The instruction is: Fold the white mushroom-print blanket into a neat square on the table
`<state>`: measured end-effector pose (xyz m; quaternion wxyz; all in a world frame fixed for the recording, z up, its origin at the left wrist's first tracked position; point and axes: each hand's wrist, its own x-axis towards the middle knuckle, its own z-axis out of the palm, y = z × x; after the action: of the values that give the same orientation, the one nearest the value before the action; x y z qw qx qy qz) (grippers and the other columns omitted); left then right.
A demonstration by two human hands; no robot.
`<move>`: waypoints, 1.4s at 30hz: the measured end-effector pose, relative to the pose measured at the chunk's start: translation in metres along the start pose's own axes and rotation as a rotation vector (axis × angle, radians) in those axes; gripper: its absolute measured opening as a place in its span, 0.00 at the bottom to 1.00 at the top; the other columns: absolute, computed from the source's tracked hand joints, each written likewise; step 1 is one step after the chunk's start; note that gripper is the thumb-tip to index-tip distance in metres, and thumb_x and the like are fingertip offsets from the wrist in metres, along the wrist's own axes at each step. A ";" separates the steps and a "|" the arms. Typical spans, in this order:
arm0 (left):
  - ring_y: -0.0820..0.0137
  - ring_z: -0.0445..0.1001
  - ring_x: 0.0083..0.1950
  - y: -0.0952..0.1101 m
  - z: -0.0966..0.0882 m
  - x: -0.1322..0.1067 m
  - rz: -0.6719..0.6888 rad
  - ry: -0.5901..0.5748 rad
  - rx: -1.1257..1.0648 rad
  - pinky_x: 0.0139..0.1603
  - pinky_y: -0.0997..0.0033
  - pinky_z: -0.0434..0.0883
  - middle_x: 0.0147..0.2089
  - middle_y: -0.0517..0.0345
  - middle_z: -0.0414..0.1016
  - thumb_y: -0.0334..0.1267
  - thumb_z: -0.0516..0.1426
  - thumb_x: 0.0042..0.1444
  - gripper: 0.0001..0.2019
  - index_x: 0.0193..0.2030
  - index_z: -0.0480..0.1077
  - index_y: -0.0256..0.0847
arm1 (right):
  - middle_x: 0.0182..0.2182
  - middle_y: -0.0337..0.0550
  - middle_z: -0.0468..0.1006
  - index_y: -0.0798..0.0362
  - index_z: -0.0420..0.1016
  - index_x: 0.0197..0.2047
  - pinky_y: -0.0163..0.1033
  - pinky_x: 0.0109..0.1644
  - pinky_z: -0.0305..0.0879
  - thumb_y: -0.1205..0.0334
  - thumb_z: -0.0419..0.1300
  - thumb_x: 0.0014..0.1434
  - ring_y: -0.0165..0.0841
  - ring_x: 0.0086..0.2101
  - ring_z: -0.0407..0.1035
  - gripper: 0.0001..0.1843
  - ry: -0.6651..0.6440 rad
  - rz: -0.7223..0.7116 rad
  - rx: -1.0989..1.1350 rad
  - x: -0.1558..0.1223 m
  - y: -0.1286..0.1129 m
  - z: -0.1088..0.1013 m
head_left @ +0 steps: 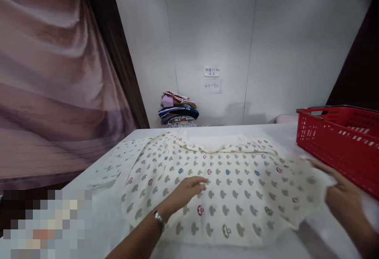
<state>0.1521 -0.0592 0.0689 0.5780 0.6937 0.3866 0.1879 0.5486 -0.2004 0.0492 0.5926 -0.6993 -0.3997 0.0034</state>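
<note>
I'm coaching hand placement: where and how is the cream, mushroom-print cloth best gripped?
Likely pinch the cloth mid near edge, coming from the near side: that stretch looks thin, nearly straight and uncovered. The right hand holds its right side.

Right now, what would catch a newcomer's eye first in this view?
First, the mushroom-print cloth, spread across the middle of the white table, its right edge raised in the grip of the right hand. Then the bright red basket at far right, and the colourful fabric stack by the back wall.
</note>
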 end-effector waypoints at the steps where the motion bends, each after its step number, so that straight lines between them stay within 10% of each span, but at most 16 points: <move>1: 0.61 0.69 0.53 0.001 0.009 0.016 -0.011 0.007 -0.144 0.54 0.61 0.65 0.56 0.47 0.68 0.50 0.55 0.55 0.21 0.51 0.69 0.41 | 0.52 0.42 0.71 0.40 0.72 0.46 0.51 0.58 0.59 0.58 0.59 0.47 0.44 0.53 0.63 0.20 -0.149 -0.184 0.091 -0.007 -0.016 0.022; 6: 0.59 0.67 0.56 -0.008 0.041 0.079 -0.136 0.021 -0.739 0.57 0.58 0.63 0.59 0.40 0.63 0.57 0.53 0.54 0.30 0.55 0.63 0.34 | 0.59 0.35 0.63 0.34 0.63 0.58 0.45 0.57 0.61 0.67 0.49 0.54 0.37 0.56 0.60 0.30 -1.149 -0.658 0.136 -0.085 -0.084 0.113; 11: 0.58 0.71 0.52 -0.031 0.046 0.099 -0.137 -0.016 -0.977 0.56 0.60 0.65 0.49 0.43 0.73 0.53 0.55 0.53 0.25 0.49 0.68 0.33 | 0.45 0.43 0.76 0.45 0.68 0.54 0.38 0.50 0.66 0.64 0.47 0.60 0.33 0.45 0.70 0.21 -1.288 -0.617 0.172 -0.137 -0.091 0.136; 16: 0.60 0.71 0.52 -0.043 0.053 0.101 -0.005 0.127 -0.903 0.56 0.60 0.63 0.47 0.47 0.75 0.35 0.63 0.46 0.18 0.46 0.70 0.36 | 0.38 0.44 0.78 0.48 0.75 0.43 0.39 0.45 0.68 0.59 0.49 0.61 0.34 0.39 0.72 0.15 -1.066 -0.370 0.176 -0.109 -0.065 0.130; 23: 0.60 0.73 0.49 -0.044 0.048 0.105 -0.076 0.078 -0.983 0.55 0.59 0.65 0.46 0.47 0.76 0.33 0.62 0.47 0.19 0.48 0.69 0.36 | 0.36 0.47 0.77 0.51 0.75 0.40 0.39 0.31 0.69 0.53 0.60 0.48 0.37 0.33 0.71 0.17 -0.466 0.290 -0.159 0.027 0.010 0.146; 27: 0.60 0.74 0.48 -0.044 0.042 0.104 -0.073 0.003 -1.095 0.54 0.60 0.66 0.44 0.47 0.76 0.38 0.60 0.49 0.18 0.48 0.69 0.36 | 0.18 0.45 0.71 0.55 0.71 0.23 0.36 0.17 0.57 0.49 0.62 0.45 0.31 0.17 0.62 0.16 -0.533 0.570 -0.160 0.070 0.035 0.171; 36: 0.60 0.73 0.47 -0.056 0.042 0.112 -0.107 -0.068 -1.174 0.54 0.63 0.64 0.42 0.49 0.77 0.37 0.59 0.49 0.13 0.42 0.72 0.34 | 0.30 0.46 0.75 0.53 0.72 0.40 0.38 0.29 0.67 0.60 0.60 0.42 0.36 0.29 0.69 0.19 -0.258 0.461 -0.036 0.098 0.023 0.222; 42: 0.60 0.72 0.47 -0.053 0.043 0.111 -0.084 -0.074 -1.131 0.53 0.63 0.63 0.40 0.50 0.77 0.38 0.60 0.47 0.11 0.38 0.72 0.35 | 0.48 0.42 0.71 0.49 0.68 0.54 0.40 0.50 0.62 0.64 0.57 0.44 0.36 0.45 0.66 0.30 -0.312 -0.008 0.004 0.087 -0.029 0.233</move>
<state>0.2353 -0.0017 -0.0131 0.8797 0.2664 0.2326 0.3180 0.4806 0.0403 0.0451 0.5247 -0.6877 -0.4895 0.1105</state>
